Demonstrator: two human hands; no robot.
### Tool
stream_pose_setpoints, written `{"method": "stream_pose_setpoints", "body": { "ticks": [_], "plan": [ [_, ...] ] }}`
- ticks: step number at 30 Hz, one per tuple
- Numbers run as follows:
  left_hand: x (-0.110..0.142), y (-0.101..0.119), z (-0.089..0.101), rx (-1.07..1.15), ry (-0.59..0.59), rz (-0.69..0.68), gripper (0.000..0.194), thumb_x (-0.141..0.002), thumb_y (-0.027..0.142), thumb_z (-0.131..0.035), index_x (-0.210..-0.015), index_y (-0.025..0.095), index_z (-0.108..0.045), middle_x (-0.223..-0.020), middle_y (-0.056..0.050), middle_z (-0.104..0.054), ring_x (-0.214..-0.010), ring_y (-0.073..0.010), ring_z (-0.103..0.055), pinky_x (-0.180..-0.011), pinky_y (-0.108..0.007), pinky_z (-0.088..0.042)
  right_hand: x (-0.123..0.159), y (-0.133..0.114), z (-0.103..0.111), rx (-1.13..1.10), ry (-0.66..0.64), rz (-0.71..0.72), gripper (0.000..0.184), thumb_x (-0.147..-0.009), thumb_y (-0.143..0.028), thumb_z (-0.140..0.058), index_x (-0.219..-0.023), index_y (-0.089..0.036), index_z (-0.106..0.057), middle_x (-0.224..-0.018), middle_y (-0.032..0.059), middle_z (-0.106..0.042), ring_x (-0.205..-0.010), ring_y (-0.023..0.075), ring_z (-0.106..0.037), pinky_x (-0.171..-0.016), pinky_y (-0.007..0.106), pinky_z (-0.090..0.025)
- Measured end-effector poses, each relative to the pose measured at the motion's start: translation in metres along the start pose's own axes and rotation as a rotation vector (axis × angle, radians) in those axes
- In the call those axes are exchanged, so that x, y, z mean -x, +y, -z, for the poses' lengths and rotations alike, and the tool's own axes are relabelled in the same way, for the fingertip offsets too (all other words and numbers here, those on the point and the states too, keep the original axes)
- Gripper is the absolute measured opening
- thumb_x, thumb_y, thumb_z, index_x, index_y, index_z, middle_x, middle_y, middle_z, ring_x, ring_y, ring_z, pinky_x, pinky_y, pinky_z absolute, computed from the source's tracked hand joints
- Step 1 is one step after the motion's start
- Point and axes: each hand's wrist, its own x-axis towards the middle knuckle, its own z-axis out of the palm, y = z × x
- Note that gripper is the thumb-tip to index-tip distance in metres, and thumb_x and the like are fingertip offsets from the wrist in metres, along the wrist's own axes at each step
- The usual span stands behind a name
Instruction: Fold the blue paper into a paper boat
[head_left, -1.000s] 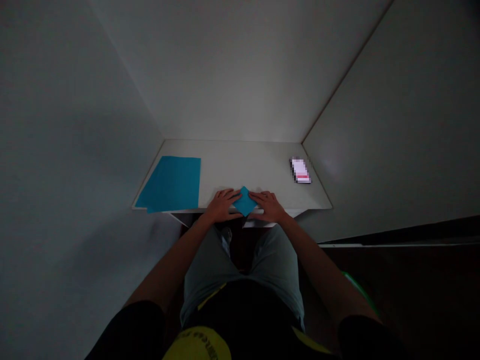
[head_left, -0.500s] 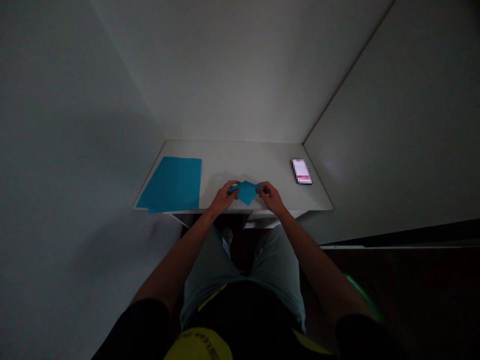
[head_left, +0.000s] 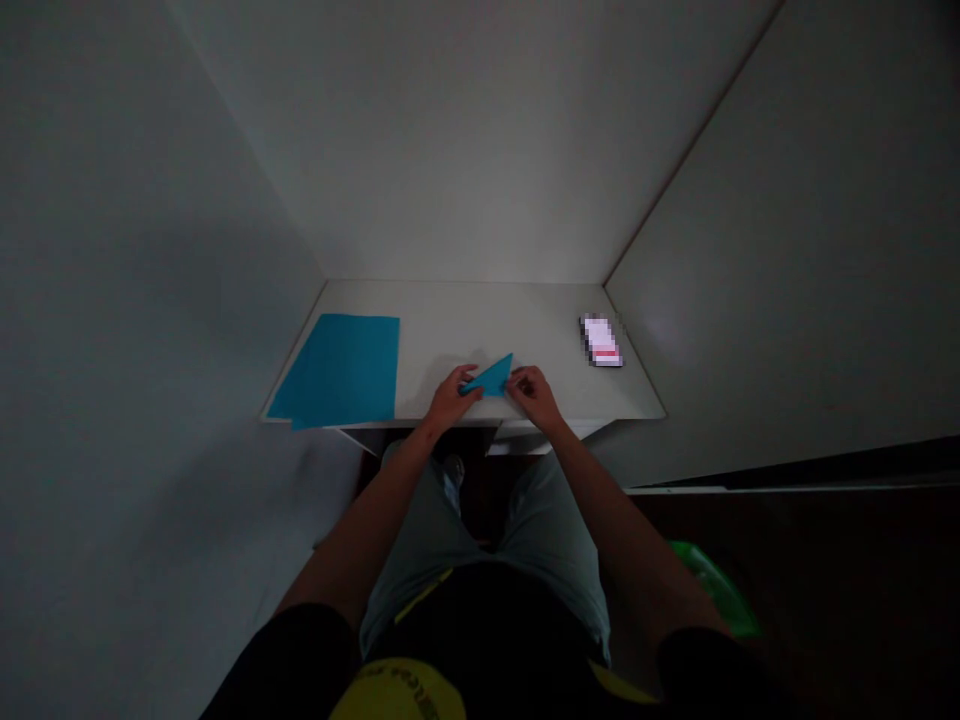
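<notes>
A small folded piece of blue paper (head_left: 493, 378), now roughly a triangle with one point upward, is held just above the front part of the white table. My left hand (head_left: 453, 393) pinches its left corner between thumb and fingers. At its right edge, my right hand (head_left: 534, 393) has its fingers closed on the paper; the exact grip of the fingertips is too dark to make out. Larger blue paper sheets (head_left: 346, 368) lie to the left of my left hand, overlapping and reaching over the table's front edge.
The white table (head_left: 442, 300) stands between walls at the back, left and right. A phone with a lit screen (head_left: 601, 340) lies near its right end. A green object (head_left: 716, 590) shows low on the right, beside my right arm. My legs are below the table's front edge.
The folded blue paper has gone from a wide diamond shape to a slanted triangle, its upper point now toward the right. My right hand has shifted slightly along its edge.
</notes>
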Motion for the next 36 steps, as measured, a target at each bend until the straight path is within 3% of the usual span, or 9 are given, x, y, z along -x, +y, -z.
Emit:
{"method": "stream_pose_setpoints", "body": {
  "ticks": [2,5,8,11,16,22,36],
  "plan": [
    [0.0,-0.002,-0.003,-0.004,0.021,-0.013,0.044,-0.09,0.031,-0.073,-0.132,0.02,-0.069,-0.119,-0.008,-0.074,-0.091,-0.0179,-0.074,-0.086,-0.032,-0.057,0.002,-0.005,-0.003,0.062,0.006,0.007,0.032,-0.087,-0.055,-0.075,-0.091,-0.023,-0.072,-0.101,0.0063,-0.066,-0.074,0.0166,-0.056,-0.07,0.033,-0.05],
    [0.002,-0.002,-0.005,-0.075,0.049,-0.098,0.035,-0.091,0.03,-0.071,-0.125,0.02,-0.073,-0.12,-0.009,-0.074,-0.102,-0.0202,-0.072,-0.091,-0.033,-0.056,0.006,-0.012,-0.007,0.119,-0.11,-0.055,0.039,-0.091,-0.062,-0.072,-0.103,-0.025,-0.072,-0.088,0.0018,-0.068,-0.068,0.0166,-0.056,-0.066,0.032,-0.048],
    [0.007,0.005,-0.005,-0.188,-0.022,-0.123,0.043,-0.091,0.031,-0.071,-0.134,0.023,-0.072,-0.101,-0.003,-0.074,-0.087,-0.0172,-0.068,-0.081,-0.03,-0.054,0.008,-0.019,-0.012,0.201,-0.172,-0.084,0.047,-0.091,-0.063,-0.073,-0.121,-0.027,-0.068,-0.089,-0.0003,-0.074,-0.068,0.017,-0.061,-0.067,0.032,-0.048],
    [0.012,0.016,-0.004,-0.284,-0.145,-0.095,0.058,-0.091,0.039,-0.073,-0.147,0.025,-0.065,-0.083,0.002,-0.07,-0.072,-0.0153,-0.062,-0.07,-0.028,-0.049,0.009,-0.022,-0.014,0.274,-0.172,-0.062,0.048,-0.093,-0.062,-0.072,-0.127,-0.028,-0.065,-0.093,0.0009,-0.078,-0.069,0.0178,-0.064,-0.068,0.033,-0.048],
    [0.014,0.029,-0.001,-0.319,-0.223,-0.06,0.08,-0.083,0.051,-0.082,-0.155,0.026,-0.058,-0.09,0.002,-0.075,-0.069,-0.0155,-0.061,-0.068,-0.029,-0.047,0.007,-0.02,-0.012,0.268,-0.195,-0.049,0.049,-0.098,-0.058,-0.068,-0.137,-0.028,-0.064,-0.096,0.0032,-0.08,-0.073,0.0195,-0.069,-0.07,0.034,-0.051],
    [0.012,0.028,-0.001,-0.323,-0.221,-0.034,0.08,-0.086,0.055,-0.08,-0.157,0.026,-0.055,-0.092,0.001,-0.076,-0.069,-0.0158,-0.061,-0.067,-0.03,-0.045,0.006,-0.013,-0.011,0.278,-0.221,-0.066,0.053,-0.099,-0.052,-0.067,-0.146,-0.028,-0.064,-0.097,0.0039,-0.081,-0.079,0.0218,-0.072,-0.073,0.035,-0.052],
    [0.009,0.022,0.003,-0.29,-0.255,-0.039,0.075,-0.092,0.044,-0.07,-0.161,0.023,-0.05,-0.094,0.0,-0.074,-0.071,-0.0155,-0.061,-0.069,-0.029,-0.045,0.007,-0.011,-0.008,0.286,-0.2,-0.048,0.049,-0.099,-0.04,-0.059,-0.146,-0.027,-0.065,-0.097,0.0034,-0.079,-0.082,0.0223,-0.07,-0.076,0.034,-0.051]
  ]
}}
